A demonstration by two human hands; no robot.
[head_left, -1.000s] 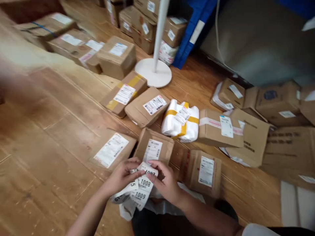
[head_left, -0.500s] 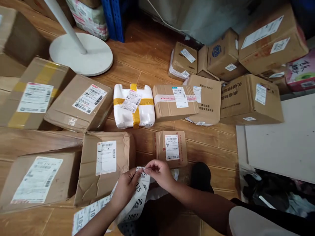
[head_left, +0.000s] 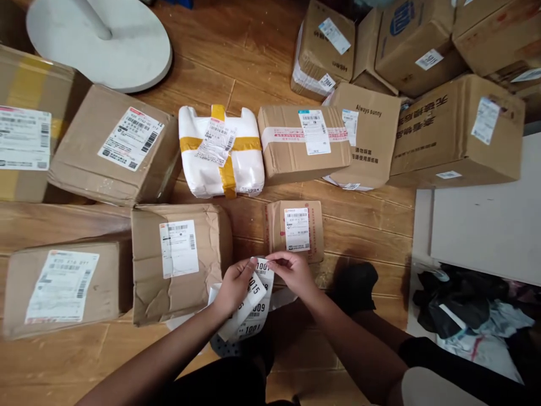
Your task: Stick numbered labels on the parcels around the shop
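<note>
A strip of white number labels (head_left: 256, 316), printed with numbers such as 1009 and 1001, hangs from my hands. My left hand (head_left: 236, 286) is closed, with thumb and fingers pinching the strip near its top. My right hand (head_left: 296, 274) pinches the top corner of the same strip at the label ending in 7. Just beyond my right hand lies a small brown carton (head_left: 276, 225) with a shipping label. To the left of my left hand stands a dented carton (head_left: 147, 242). A white package with yellow tape (head_left: 196, 169) sits farther back.
Several labelled cartons cover the wooden floor, including a long carton (head_left: 283, 158) and an "Always sunny" carton (head_left: 376, 146). A round white stand base (head_left: 122, 62) is at back left. Cartons are piled at back right. Dark bags (head_left: 448, 293) lie at right, below a white panel (head_left: 486, 220).
The camera view has shifted downward and closer, so the cartons appear larger and higher. Both hands keep their pinch on the label strip, now slightly farther right in view.
</note>
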